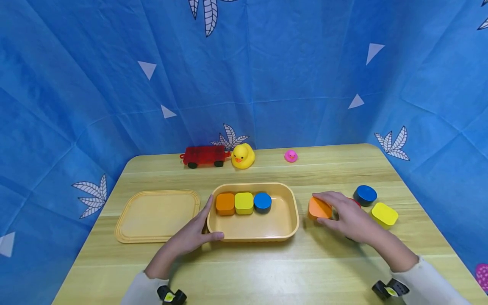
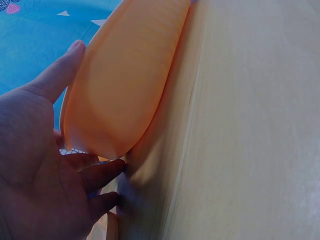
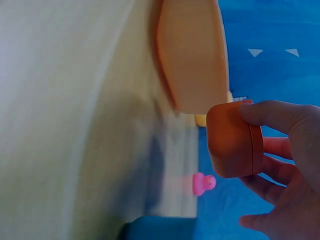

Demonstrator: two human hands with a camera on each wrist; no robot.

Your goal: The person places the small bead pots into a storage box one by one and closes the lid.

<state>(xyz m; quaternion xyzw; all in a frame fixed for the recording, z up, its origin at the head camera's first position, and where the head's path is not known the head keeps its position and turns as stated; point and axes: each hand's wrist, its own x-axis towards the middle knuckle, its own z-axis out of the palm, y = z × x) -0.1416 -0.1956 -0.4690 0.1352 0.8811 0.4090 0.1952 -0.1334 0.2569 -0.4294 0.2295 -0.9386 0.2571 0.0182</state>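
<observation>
My right hand pinches an orange rounded-square block between thumb and fingers, just right of a pale orange plastic box. In the right wrist view a seam runs round the block near one end. Inside the box, along its left and middle, an orange block, a yellow block and a round blue block sit in a row. My left hand rests against the box's left end, fingers extended along that side and thumb at the front left corner.
A flat lid lies left of the box. A round blue block, a yellow block and a partly hidden red piece are beyond my right hand. Along the back stand a red toy wagon, a yellow duck and a pink duck.
</observation>
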